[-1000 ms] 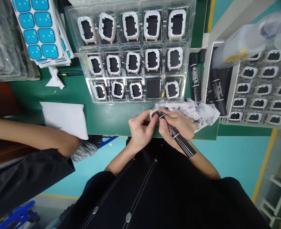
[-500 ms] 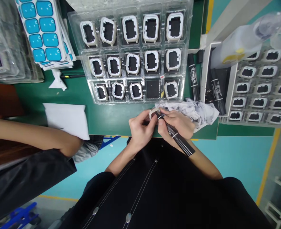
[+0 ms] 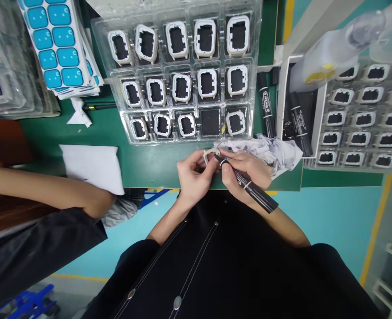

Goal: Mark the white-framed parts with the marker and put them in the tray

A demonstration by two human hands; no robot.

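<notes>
Now, at centre frame, a white frame [image 3: 209, 156] is pinched in the left hand [image 3: 193, 177], while a marker [image 3: 249, 187] is clamped in the right hand [image 3: 245, 173], its tip laid on the frame. Since half a second ago, the marker's rear end has been swung lower and to the right, and the hands are otherwise hardly shifted; the marking is judged to be still under way. Just above, the tray [image 3: 259, 66] is seen with one pocket [image 3: 210, 122] vacant. A rag [image 3: 276, 150] lies touching the right hand. Open mat [image 3: 149, 161] is left beside the left hand, bounded by paper [image 3: 92, 166] and a co-worker's arm [image 3: 49, 190] at lower left.
</notes>
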